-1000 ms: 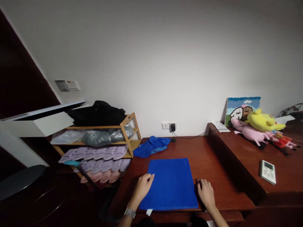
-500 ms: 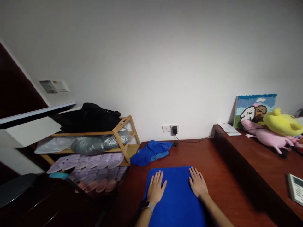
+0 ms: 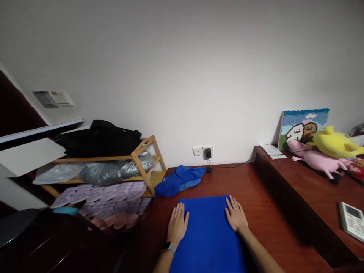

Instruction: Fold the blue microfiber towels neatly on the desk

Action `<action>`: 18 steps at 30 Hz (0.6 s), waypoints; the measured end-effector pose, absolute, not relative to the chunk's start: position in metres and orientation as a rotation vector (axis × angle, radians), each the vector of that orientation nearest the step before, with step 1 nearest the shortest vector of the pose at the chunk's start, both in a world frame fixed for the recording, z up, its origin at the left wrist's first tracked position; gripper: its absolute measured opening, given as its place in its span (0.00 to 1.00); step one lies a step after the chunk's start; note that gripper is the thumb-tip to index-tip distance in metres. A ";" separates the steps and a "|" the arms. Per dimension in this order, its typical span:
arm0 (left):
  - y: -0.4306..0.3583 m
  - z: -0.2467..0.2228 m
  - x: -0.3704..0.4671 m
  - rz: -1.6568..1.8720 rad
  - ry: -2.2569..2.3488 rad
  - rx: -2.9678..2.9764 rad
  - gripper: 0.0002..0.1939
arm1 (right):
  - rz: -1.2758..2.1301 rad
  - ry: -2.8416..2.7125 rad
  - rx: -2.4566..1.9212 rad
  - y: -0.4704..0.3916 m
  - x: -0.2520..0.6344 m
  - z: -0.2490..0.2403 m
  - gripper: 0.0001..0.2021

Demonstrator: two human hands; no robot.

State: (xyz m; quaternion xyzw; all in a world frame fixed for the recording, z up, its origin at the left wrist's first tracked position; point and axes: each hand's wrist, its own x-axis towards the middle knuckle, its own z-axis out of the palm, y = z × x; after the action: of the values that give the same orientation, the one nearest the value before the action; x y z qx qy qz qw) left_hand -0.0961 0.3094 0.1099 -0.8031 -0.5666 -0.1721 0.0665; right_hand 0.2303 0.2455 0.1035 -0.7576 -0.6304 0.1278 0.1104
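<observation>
A blue cloth (image 3: pixel 207 231) lies spread flat on the reddish-brown wooden table (image 3: pixel 267 212); its near end runs out of view. My left hand (image 3: pixel 176 224) rests flat at the cloth's left edge, fingers stretched forward, with a watch (image 3: pixel 168 247) on the wrist. Over the far right corner lies my right hand (image 3: pixel 236 216), palm down with its fingers slightly apart. Neither hand grips anything. Beyond the spread cloth, a second blue cloth (image 3: pixel 182 180) sits crumpled near the wall.
To the left stands a wooden rack (image 3: pixel 150 167) holding a black bag (image 3: pixel 99 140) and rows of lilac slippers (image 3: pixel 105 193). A raised desk section (image 3: pixel 313 189) on the right bears plush toys (image 3: pixel 318 159) and a white calculator-like device (image 3: pixel 352 222). A charger (image 3: pixel 208 153) is plugged into the wall.
My left hand has slid left, from on top of the blue cloth to its left edge. My right hand stays at the far right corner. The view has shifted slightly.
</observation>
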 end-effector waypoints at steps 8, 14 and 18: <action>0.167 0.098 0.077 -0.843 -1.214 -2.886 0.18 | 0.448 -1.736 -2.133 0.250 0.239 0.098 0.32; 0.129 0.022 0.119 -1.074 -1.028 -2.610 0.32 | 0.479 -1.675 -2.093 0.256 0.255 0.097 0.30; 0.121 0.005 0.090 -1.095 -1.012 -2.426 0.27 | 0.426 -1.677 -2.077 0.256 0.254 0.096 0.30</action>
State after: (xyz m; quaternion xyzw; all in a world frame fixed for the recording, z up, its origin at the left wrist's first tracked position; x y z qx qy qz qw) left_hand 0.0903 0.1208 0.0046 -0.8428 -0.3517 -0.3803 0.1463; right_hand 0.2545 0.2558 0.0960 -0.7499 -0.6055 0.1538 0.2174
